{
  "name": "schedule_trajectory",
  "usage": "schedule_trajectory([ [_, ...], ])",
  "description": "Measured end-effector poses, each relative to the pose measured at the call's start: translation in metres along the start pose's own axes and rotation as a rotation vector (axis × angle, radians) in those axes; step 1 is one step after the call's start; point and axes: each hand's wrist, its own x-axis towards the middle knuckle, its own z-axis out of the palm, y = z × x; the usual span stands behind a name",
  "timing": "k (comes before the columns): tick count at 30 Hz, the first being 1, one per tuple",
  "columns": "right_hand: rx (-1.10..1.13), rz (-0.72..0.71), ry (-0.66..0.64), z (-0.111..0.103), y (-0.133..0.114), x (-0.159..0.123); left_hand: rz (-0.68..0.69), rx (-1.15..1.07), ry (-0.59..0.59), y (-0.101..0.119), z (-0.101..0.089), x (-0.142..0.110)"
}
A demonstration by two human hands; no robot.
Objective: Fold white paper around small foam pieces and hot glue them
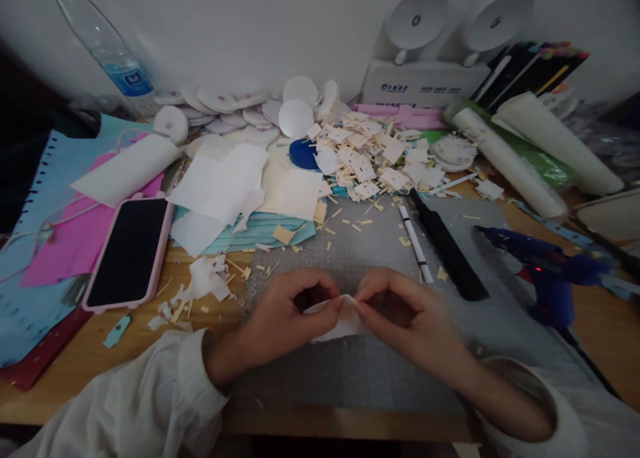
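A small piece of white paper (pixel 340 326) is pinched between my two hands, above the front part of the grey cutting mat (pixel 320 385). My left hand (pixel 293 311) grips its upper edge between thumb and forefinger. Close beside it, my right hand (pixel 405 311) pinches the same edge, so the fingertips of both hands almost meet. The paper hangs below the fingers, and part of it is hidden behind my left thumb. Small pale scraps lie on the mat beyond my hands.
A blue glue gun (pixel 543 265) with a lit red light lies at right. Nearer are a black cutter-like tool (pixel 450 248) and a white pen (pixel 415 245). Behind sits a heap of small cards (pixel 367 155). White sheets (pixel 220 178) and a phone (pixel 129 251) lie left.
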Motion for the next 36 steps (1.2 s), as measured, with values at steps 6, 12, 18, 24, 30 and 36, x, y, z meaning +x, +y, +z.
schedule_trajectory([
  [6,-0.095,-0.050,0.004,0.0014,-0.0028,0.0010,-0.023,0.025,0.016,-0.0008,0.0016,0.0008],
  [12,-0.114,-0.020,0.028,0.0003,-0.0031,0.0015,-0.007,0.033,0.029,0.0015,0.0016,0.0009],
  [18,-0.079,0.046,0.039,0.0009,-0.0050,0.0037,-0.037,-0.037,0.009,-0.0021,0.0017,-0.0004],
  [24,-0.041,0.040,0.040,-0.0015,-0.0075,0.0040,-0.093,-0.139,0.031,-0.0034,0.0002,0.0017],
  [30,-0.184,-0.110,0.005,-0.0049,-0.0076,0.0032,-0.128,-0.250,0.036,-0.0019,-0.0009,0.0048],
  [36,-0.447,-0.339,-0.017,-0.0071,-0.0002,-0.0005,-0.173,-0.300,0.056,-0.0021,-0.0012,0.0062],
])
